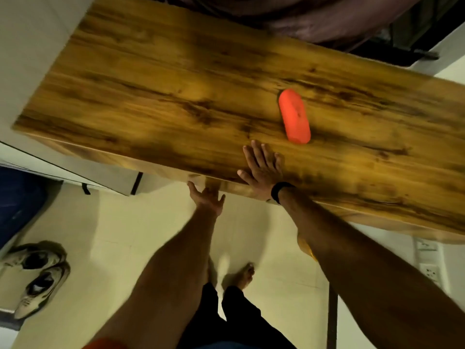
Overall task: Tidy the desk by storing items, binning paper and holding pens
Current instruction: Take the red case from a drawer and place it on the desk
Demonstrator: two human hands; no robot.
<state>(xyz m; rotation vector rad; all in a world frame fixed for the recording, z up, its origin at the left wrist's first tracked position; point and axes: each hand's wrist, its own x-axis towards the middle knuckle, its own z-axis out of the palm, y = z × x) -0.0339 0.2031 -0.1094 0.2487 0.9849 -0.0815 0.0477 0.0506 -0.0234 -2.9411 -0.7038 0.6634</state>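
1. Hard to make out: blurred frame; orange oblong case [294, 116] unidentifiable in detail, no legible writing anywhere.
2. Lying on wooden desk [151, 96], just beyond right hand [261, 170]: that case, not touched.
3. Right hand flat on desk, fingers spread, empty; black wristband [278, 191].
4. Left hand [207, 199] at desk's near edge, fingers open, gripping nothing.
5. Below: pale tiled floor [113, 222], pair of shoes [35, 273], wall sockets [430, 270].

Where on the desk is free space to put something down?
Most of the desk is bare: the whole stretch from the left end up to the orange case, and the strip right of the case. Only the front edge is busy, where the right hand lies flat just before the case.
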